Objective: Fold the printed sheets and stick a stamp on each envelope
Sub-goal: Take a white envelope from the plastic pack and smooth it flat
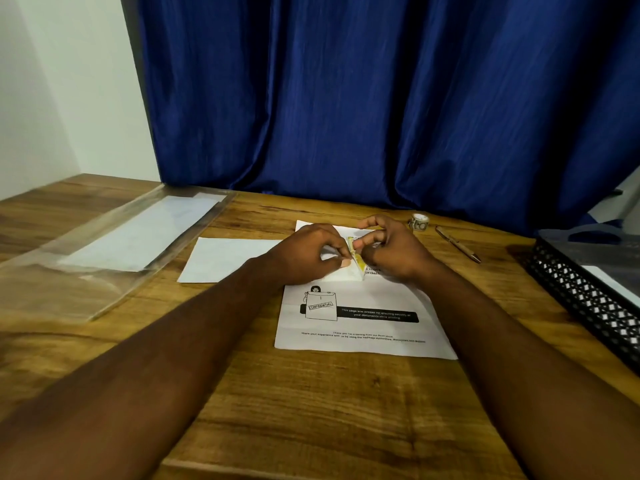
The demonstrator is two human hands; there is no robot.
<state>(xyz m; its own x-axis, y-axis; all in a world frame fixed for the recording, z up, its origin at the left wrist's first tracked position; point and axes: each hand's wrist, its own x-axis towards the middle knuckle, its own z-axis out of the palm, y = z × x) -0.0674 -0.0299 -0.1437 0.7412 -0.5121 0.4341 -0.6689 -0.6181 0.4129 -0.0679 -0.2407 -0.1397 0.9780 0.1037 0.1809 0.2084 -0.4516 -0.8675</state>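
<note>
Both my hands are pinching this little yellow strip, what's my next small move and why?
Probably peel the yellow strip apart: left hand and right hand both pinch it above the printed sheet, and the white envelope beside them looks unstamped.

Your curtain (381, 98): deep blue | bench (311, 410): brown wood grain | printed sheet (363, 327): white, black print | stamp strip (359, 262): yellow | tray (588, 306): black lattice

tray (585, 299) cropped right, sheet (363, 323) top — hidden

Dim, warm indoor light; soft overall focus, wide-angle bending at edges.
</note>
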